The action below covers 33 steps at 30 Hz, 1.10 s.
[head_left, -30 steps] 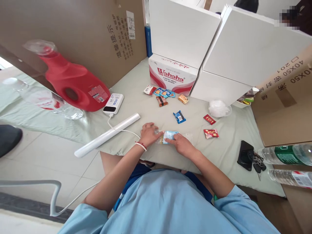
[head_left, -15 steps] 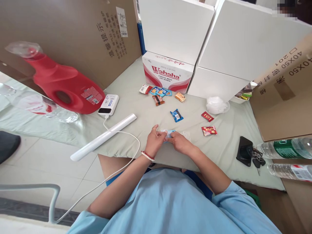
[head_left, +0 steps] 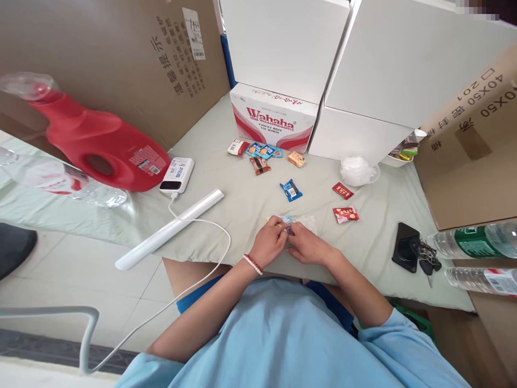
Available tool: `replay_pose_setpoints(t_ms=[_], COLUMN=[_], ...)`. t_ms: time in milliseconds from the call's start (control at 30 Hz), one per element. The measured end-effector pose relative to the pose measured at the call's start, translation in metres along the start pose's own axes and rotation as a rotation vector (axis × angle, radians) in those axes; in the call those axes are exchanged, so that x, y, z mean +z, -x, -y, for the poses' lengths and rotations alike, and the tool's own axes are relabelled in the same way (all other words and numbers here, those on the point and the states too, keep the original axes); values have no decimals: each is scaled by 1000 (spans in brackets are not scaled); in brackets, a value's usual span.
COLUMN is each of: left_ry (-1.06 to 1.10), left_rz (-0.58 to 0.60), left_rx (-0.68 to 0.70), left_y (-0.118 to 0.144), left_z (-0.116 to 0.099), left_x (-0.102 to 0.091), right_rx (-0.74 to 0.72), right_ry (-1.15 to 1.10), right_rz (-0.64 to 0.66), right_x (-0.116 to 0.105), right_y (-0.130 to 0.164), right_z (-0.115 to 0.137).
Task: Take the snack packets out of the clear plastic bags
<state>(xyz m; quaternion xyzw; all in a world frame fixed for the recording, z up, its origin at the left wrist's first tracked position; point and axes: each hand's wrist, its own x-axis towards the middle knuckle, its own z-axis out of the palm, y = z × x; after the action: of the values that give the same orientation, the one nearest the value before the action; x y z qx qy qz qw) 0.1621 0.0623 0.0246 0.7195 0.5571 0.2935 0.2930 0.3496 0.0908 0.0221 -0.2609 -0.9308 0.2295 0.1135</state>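
Observation:
My left hand (head_left: pixel 270 238) and my right hand (head_left: pixel 307 244) meet near the front edge of the cloth-covered table. The fingers of both are closed on a clear plastic packet (head_left: pixel 307 222) with blue print. Most of it is hidden by the fingers; its crinkled part spreads out behind my right hand. Beyond the hands lies a dark blue wrapped snack (head_left: pixel 291 190). To the right are two red packets, one small (head_left: pixel 343 190) and one larger with a pale picture (head_left: pixel 346 214).
Several snack packets (head_left: pixel 264 151) lie before a Wahaha water carton (head_left: pixel 274 119). On the left are a red jug (head_left: pixel 105 140), a power bank (head_left: pixel 176 174) with a cable and a white tube (head_left: pixel 172 229). A phone (head_left: pixel 405 248), keys and bottles (head_left: pixel 476 241) are at right.
Both hands have drawn closer together over the packet. My left hand has shifted right and its raised thumb has come down. The camera view has moved slightly.

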Motion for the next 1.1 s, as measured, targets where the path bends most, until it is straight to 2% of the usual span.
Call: replay_pose_setpoints(t_ms=[133, 267, 333, 400, 467, 600, 667, 833, 933, 1033, 1100], left_ry=[-230, -403, -483, -551, -608, -674, -676, -694, -694, -634, -518], left_rz=[15, 30, 55, 77, 87, 71, 65, 56, 70, 79, 57], left_rx=[43, 43, 59, 68, 77, 112, 119, 138, 155, 121, 126], left_y=[0, 2, 3, 5, 6, 8, 8, 7, 6, 6, 9], left_z=[8, 14, 12, 8, 4, 3, 4, 4, 1, 2, 8], left_x=[7, 10, 12, 14, 16, 17, 17, 20, 23, 23, 17], right_rx=[79, 387, 544, 653, 726, 853, 848, 744, 656, 592, 594], right_ry=[-76, -88, -68, 15, 120, 185, 157, 9, -89, -112, -112], right_rz=[-47, -112, -219, -346, -377, -195, -164, -306, -272, -195, -153], right_x=[-3, -12, -18, -23, -23, -14, -12, -28, -31, -21, -12], right_y=[27, 59, 64, 57, 40, 9, 5, 2, -23, -57, -72], right_z=[-1, -20, -30, -38, -41, -38, -36, -27, -15, -6, -5])
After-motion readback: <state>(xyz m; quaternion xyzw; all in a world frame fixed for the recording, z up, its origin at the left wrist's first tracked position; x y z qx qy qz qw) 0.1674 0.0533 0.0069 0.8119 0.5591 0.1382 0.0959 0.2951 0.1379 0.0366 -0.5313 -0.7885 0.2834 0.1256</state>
